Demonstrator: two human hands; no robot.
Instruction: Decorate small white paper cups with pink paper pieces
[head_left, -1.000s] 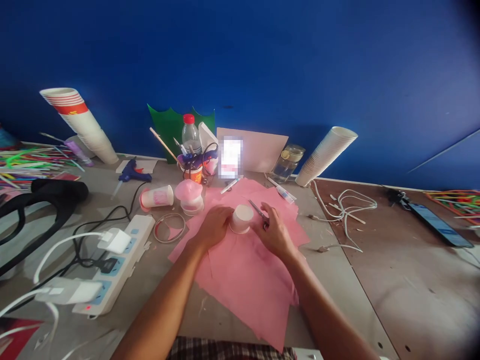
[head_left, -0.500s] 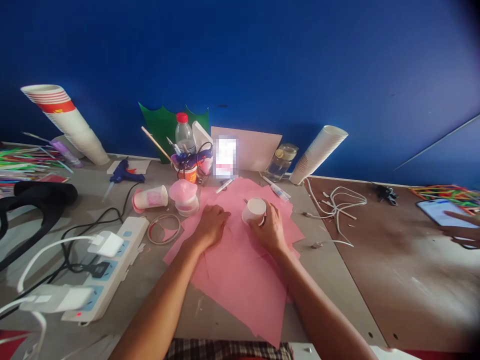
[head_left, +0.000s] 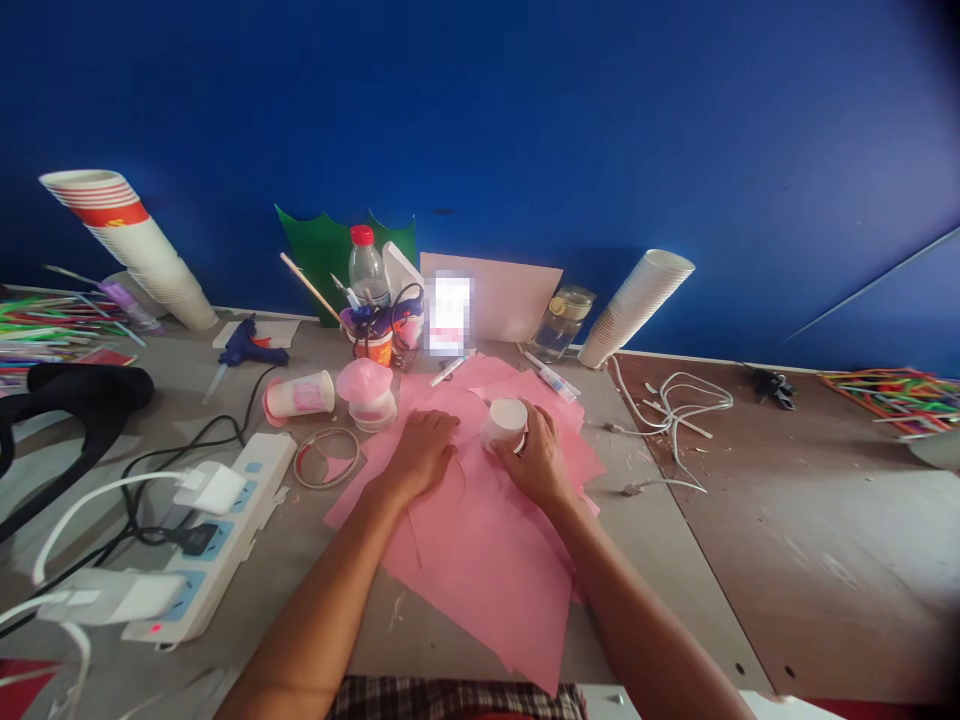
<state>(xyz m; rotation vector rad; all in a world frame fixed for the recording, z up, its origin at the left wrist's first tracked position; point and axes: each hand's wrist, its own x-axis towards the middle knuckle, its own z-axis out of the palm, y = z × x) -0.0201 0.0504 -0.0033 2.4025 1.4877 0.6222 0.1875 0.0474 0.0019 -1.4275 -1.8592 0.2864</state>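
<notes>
Pink paper sheets (head_left: 495, 570) lie overlapping on the table in front of me. My right hand (head_left: 541, 452) grips a small white paper cup (head_left: 507, 418) from its right side; the cup stands upside down on the paper. A faint curved line shows on the paper to the cup's left. My left hand (head_left: 426, 448) rests flat on the sheets, fingers stretched out and holding nothing. Left of it are a cup with a pink top (head_left: 366, 395), a paper cup lying on its side (head_left: 301, 396) and a roll of tape (head_left: 327, 458).
A white power strip (head_left: 225, 530) with plugs and cables takes up the left. Behind it lies a blue glue gun (head_left: 251, 345). Tall stacks of paper cups (head_left: 641, 305) lean on the blue wall at both sides. A white cable (head_left: 675, 410) curls at right.
The paper cup in my right hand has shifted very slightly to the left. Another person's hand and the phone have gone from the right edge. My left hand stays flat.
</notes>
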